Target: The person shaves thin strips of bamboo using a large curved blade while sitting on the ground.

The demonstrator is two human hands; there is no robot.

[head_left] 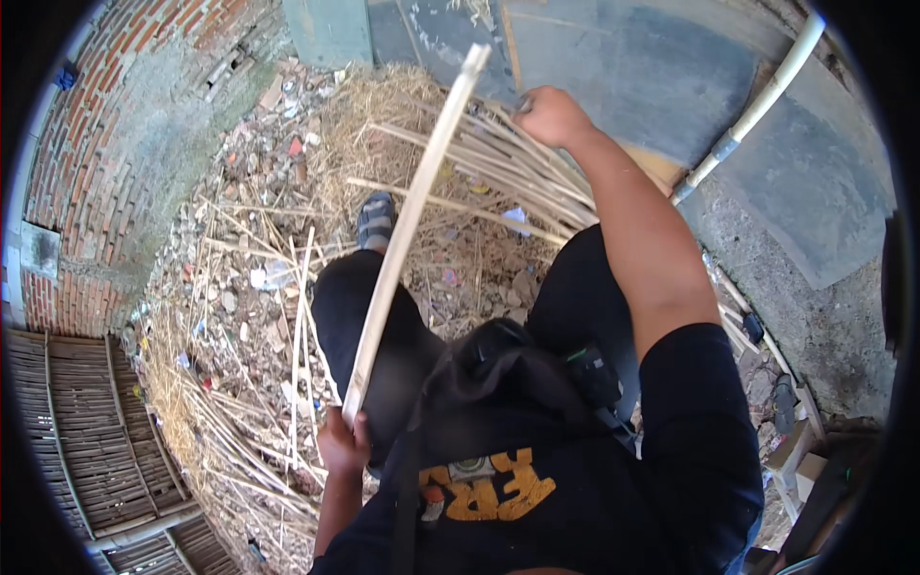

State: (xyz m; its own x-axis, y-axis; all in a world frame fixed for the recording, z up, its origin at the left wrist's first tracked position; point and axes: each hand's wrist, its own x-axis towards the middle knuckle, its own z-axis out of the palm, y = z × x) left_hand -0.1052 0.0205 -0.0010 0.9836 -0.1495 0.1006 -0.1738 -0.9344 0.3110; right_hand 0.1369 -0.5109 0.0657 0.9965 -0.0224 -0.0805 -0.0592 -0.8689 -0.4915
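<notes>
In my left hand (343, 443), low in the picture, is the lower end of a long pale bamboo strip (410, 216). The fingers are closed round it. It slants up and away past my left knee, and its far end stands above the heap of sticks. My right hand (556, 117) reaches out to the far right with curled fingers. A small greyish thing shows at its fingertips, too little of it to name. Just beneath that hand lies a bundle of split bamboo sticks (522, 163), spread toward my right knee.
Rubble and dry straw (374, 105) cover the ground. More thin sticks (302, 335) lie left of my legs. A brick wall (86, 182) rises at the left, with a slatted bamboo panel (81, 422) below it. Grey boards (632, 77) and a pale pipe (757, 105) stand at the right.
</notes>
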